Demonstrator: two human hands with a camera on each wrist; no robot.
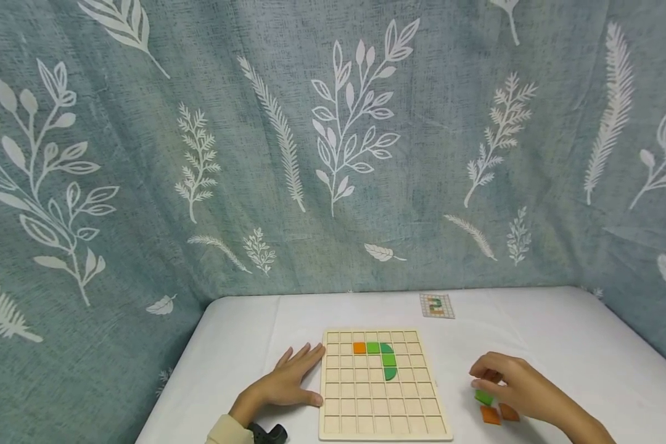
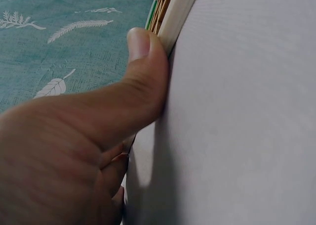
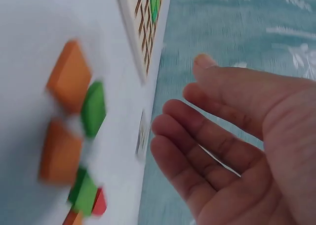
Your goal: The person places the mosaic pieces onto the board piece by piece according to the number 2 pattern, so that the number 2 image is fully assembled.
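Pale wooden grid board [image 1: 380, 391] sat on the white-covered table [image 1: 255, 333], left hand [image 1: 285, 383] spread wide against its edge. Right hand [image 1: 518, 383], loosely curled and empty, hovered by a small green tile [image 1: 484, 398]; pinching its sides seemed cleanest imo.

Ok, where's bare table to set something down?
Bare table: between board and right hand; beyond the board, left of the card. Crowded: around loose blocks near that hand, and where the left hand touches the board.
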